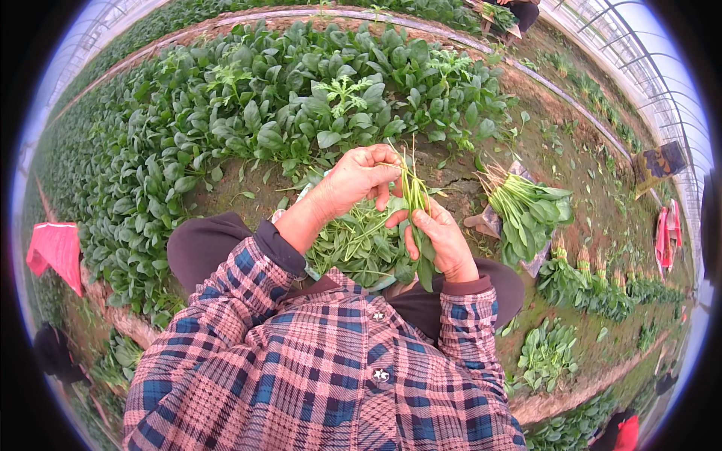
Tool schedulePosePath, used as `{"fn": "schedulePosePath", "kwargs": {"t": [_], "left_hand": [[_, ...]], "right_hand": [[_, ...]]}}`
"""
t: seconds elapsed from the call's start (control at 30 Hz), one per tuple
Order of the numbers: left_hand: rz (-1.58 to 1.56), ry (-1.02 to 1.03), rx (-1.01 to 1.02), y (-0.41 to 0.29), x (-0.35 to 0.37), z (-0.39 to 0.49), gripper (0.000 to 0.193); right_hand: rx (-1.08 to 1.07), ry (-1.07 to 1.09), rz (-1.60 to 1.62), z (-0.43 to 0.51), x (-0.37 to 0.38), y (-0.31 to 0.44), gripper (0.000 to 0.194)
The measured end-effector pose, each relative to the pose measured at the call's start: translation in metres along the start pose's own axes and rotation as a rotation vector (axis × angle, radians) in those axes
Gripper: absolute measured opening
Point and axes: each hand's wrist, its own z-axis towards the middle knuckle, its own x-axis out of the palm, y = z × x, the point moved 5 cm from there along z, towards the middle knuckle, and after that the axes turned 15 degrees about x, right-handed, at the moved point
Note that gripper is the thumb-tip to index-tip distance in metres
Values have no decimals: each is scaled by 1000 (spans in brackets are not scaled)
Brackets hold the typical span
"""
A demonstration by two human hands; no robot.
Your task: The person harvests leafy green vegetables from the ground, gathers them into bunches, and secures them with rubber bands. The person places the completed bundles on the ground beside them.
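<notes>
My right hand (443, 234) grips a few spinach plants (416, 194) by their stems, roots upward and leaves hanging down past the palm. At the root end, my left hand (364, 175) pinches the stems between thumb and forefinger, its other fingers curled loosely. Below both hands, a heap of loose spinach leaves and stems (358, 245) lies between my bent knees. To the right of my right hand rests a larger spinach bunch (522, 206), its pinkish roots pointing up and left, on a flat support only partly visible.
Dense spinach plants (225, 124) grow ahead and to the left. Several bundles (584, 270) stand in a row at right, near a loose spinach pile (547, 352). A carton (660, 163) and red bag (667, 234) lie farther right. Another person (524, 11) sits at the top right.
</notes>
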Motion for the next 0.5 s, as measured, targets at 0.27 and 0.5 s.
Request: {"fn": "schedulePosePath", "kwargs": {"t": [0.27, 0.5], "left_hand": [[419, -49, 46, 6, 0, 1, 9], [974, 90, 288, 14, 15, -4, 16]], "right_hand": [[-45, -212, -62, 6, -13, -10, 32], [-264, -404, -67, 11, -28, -15, 16]]}}
